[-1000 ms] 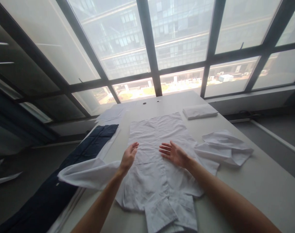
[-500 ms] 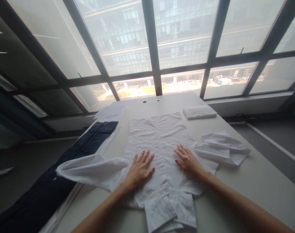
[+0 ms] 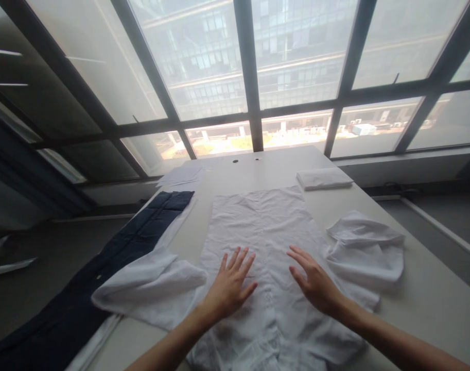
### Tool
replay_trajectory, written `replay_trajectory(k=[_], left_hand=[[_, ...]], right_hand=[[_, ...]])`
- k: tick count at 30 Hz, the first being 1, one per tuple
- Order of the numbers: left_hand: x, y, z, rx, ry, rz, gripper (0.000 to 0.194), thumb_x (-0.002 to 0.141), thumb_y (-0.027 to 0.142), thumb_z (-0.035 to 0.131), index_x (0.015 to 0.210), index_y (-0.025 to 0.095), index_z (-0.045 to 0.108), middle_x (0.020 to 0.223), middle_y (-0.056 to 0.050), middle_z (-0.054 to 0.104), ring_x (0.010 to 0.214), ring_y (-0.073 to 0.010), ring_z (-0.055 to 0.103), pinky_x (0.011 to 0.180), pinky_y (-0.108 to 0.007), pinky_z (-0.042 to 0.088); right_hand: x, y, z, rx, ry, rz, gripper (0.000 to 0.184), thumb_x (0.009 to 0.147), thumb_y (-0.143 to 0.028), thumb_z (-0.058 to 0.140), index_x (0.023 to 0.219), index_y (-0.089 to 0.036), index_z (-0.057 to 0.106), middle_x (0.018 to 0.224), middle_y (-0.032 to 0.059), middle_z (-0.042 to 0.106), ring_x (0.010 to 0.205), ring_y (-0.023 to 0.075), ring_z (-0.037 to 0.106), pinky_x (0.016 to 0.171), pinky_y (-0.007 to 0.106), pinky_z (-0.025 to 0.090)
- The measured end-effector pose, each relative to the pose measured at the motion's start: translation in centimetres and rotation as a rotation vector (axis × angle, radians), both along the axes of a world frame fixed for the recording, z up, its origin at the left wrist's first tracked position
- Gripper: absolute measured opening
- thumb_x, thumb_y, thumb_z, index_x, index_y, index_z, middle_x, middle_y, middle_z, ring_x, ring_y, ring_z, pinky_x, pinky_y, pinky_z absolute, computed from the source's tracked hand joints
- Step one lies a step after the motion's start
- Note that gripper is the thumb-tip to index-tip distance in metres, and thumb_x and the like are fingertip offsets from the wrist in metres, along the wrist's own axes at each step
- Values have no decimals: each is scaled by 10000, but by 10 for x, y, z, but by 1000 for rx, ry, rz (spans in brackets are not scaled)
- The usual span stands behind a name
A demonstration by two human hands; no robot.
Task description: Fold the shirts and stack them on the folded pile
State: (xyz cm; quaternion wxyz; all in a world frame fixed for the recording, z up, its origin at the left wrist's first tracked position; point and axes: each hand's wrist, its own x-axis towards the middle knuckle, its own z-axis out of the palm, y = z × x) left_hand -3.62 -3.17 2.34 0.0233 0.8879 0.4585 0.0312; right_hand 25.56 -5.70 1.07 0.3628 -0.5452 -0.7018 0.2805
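A white shirt (image 3: 263, 221) lies spread on the table, its body in front of me and its surface lightly wrinkled. One sleeve (image 3: 153, 283) stretches out to the left, over the edge of dark trousers. The other sleeve (image 3: 368, 252) lies bunched on the right. My left hand (image 3: 232, 281) rests over the shirt's left half, fingers spread. Over the right half is my right hand (image 3: 314, 281), fingers loosely extended and holding nothing; whether it touches the cloth I cannot tell. The lower part of the shirt is cut off by the frame's bottom edge.
Dark navy trousers (image 3: 142, 232) lie along the table's left side on top of white cloth. A folded white cloth (image 3: 323, 178) sits at the back right. Sheets of white paper (image 3: 183, 175) lie at the back left. Large windows (image 3: 204, 56) rise behind the white table (image 3: 273, 165).
The shirt has slid toward me, its near end spreading lower. My right hand has moved right and nearer, my left slightly right. The right sleeve has shifted and bunched differently.
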Motion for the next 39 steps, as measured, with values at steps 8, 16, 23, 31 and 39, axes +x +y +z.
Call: replay_trajectory(k=[8, 16, 23, 31, 39], left_hand=[[70, 63, -2, -13, -85, 116, 752, 975, 530, 428, 1556, 66, 320, 1629, -188, 273, 1536, -311, 166, 1230, -546, 164], [66, 63, -28, 13, -61, 111, 795, 980, 564, 355, 1601, 88, 213, 1663, -139, 174, 1549, -281, 106, 1250, -506, 109], [66, 63, -28, 22, -51, 110, 797, 989, 575, 319, 1604, 83, 195, 1670, -125, 136, 1553, -260, 72, 1255, -492, 98], [66, 63, -30, 18, -43, 112, 807, 990, 599, 300, 1605, 89, 190, 1674, -127, 132, 1554, -266, 69, 1254, -501, 94], [69, 63, -26, -17, -97, 120, 806, 980, 612, 329, 1594, 95, 244, 1651, -159, 215, 1546, -291, 122, 1248, -526, 105]], right_hand=[[-46, 110, 26, -641, 1222, 118, 371, 1019, -374, 427, 1022, -144, 718, 1181, 141, 725, 1149, 227, 669, 1082, 422, 460], [22, 178, -8, -970, 1363, 280, 609, 1043, -556, 257, 1298, -71, 523, 1361, 263, 588, 1194, 273, 649, 957, 460, 552], [92, 253, 11, -523, 1403, -310, 408, 1062, -418, 280, 1208, -155, 554, 1131, 171, 694, 931, 203, 719, 769, 373, 617], [19, 224, 21, -564, 1396, -31, 390, 1053, -400, 327, 1168, -183, 630, 1140, 127, 725, 1051, 211, 705, 913, 398, 585], [-58, 171, 2, -860, 1338, 111, 447, 1060, -397, 324, 1182, -95, 631, 1097, 176, 733, 1032, 216, 720, 972, 397, 552]])
